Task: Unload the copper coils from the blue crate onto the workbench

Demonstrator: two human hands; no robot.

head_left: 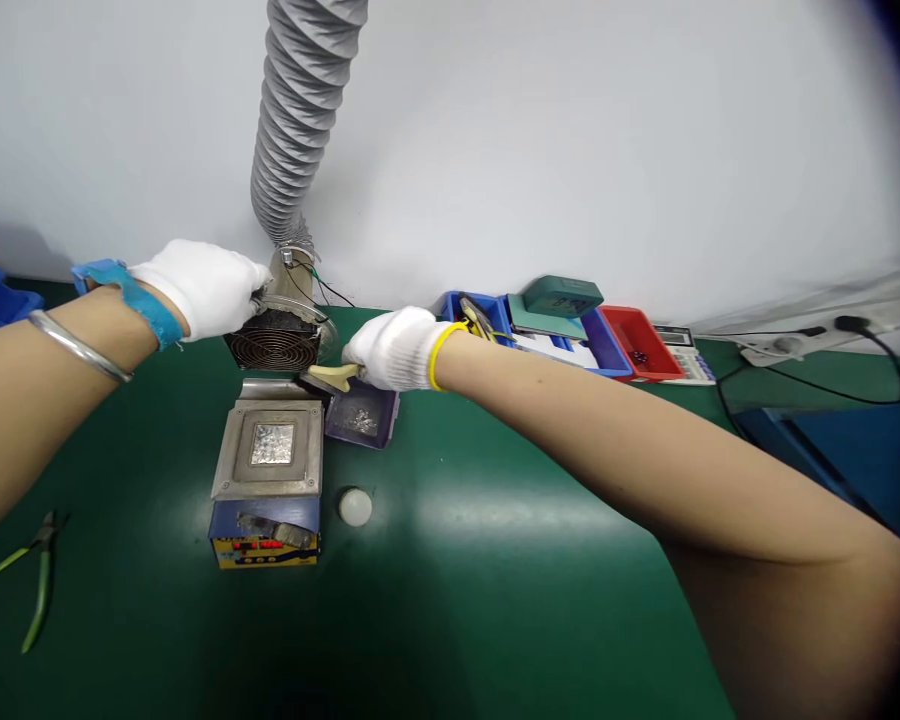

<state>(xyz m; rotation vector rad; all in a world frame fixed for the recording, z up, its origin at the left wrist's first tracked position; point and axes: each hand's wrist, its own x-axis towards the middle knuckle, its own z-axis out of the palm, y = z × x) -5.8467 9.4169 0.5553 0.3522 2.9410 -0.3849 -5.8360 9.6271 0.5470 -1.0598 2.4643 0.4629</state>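
My right hand (397, 348), in a white knit glove with a yellow cuff, is closed on a brush with a cream handle (333, 376). Its dark head reaches down between the solder pot (229, 455) and a small purple tray (391, 425) holding silvery bits. Shiny metal fills the square opening on top of the pot. My left hand (201, 287), also gloved in white, has its fingers closed at the upper left edge of the black fume fan (276, 347). Whatever the left fingertips grip there is hidden.
A grey flexible duct (300, 110) rises behind the fan. Green-handled cutters (43, 560) lie at left, and a small white round lid (355, 507) sits right of the pot. Blue bins (607, 345), a red bin (641, 345) and a power strip (784, 347) line the wall.
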